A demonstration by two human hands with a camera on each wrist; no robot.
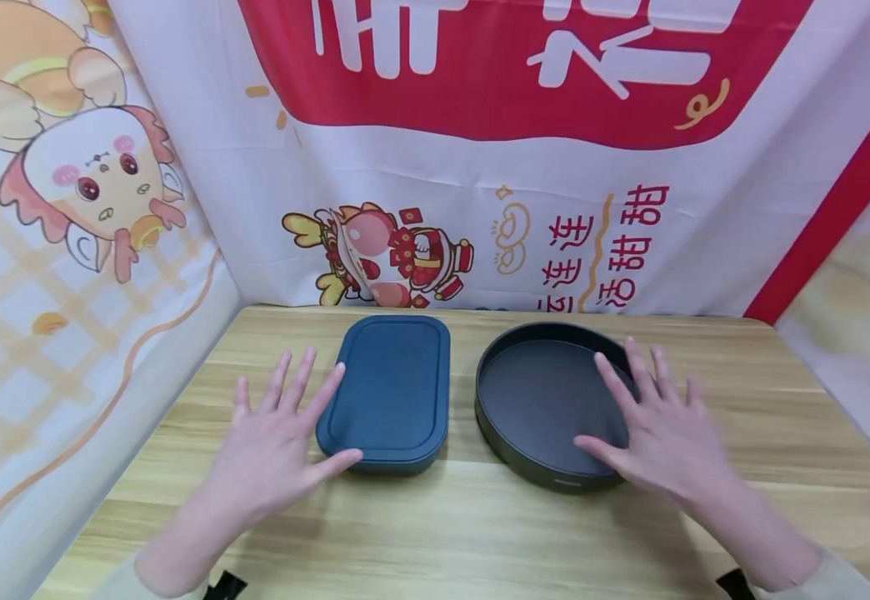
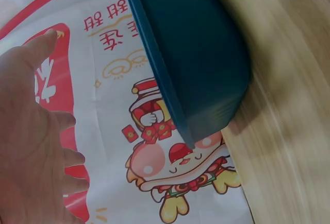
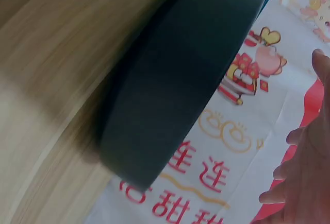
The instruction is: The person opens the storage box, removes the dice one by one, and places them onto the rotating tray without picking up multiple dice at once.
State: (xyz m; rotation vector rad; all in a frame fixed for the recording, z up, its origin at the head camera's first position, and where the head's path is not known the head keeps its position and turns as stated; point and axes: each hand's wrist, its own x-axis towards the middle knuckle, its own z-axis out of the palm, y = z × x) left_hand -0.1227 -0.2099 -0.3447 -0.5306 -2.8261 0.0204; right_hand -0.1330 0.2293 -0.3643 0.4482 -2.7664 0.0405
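Blue-lidded and rectangular, the box [image 1: 385,396] is set on the wood-grained table [image 1: 450,542] just left of the round pan [image 1: 547,400], apart from it. Nothing is gripped: the left hand [image 1: 270,454] is spread, fingers straight, left of the pan beside the box, and the right hand [image 1: 663,437] is spread likewise at the pan's right side. If the right hand is lowered carelessly, the raised wall [image 1: 521,473] might be caught by the thumb and the pan knocked into the box. Should the box be lifted by its lid [image 1: 390,367] alone, the base [image 1: 397,468] could be dropped, since no clip is made out. Rounded corners and an inset outline are shown by the lid; the pan is dark grey, shallow and faintly printed outside.
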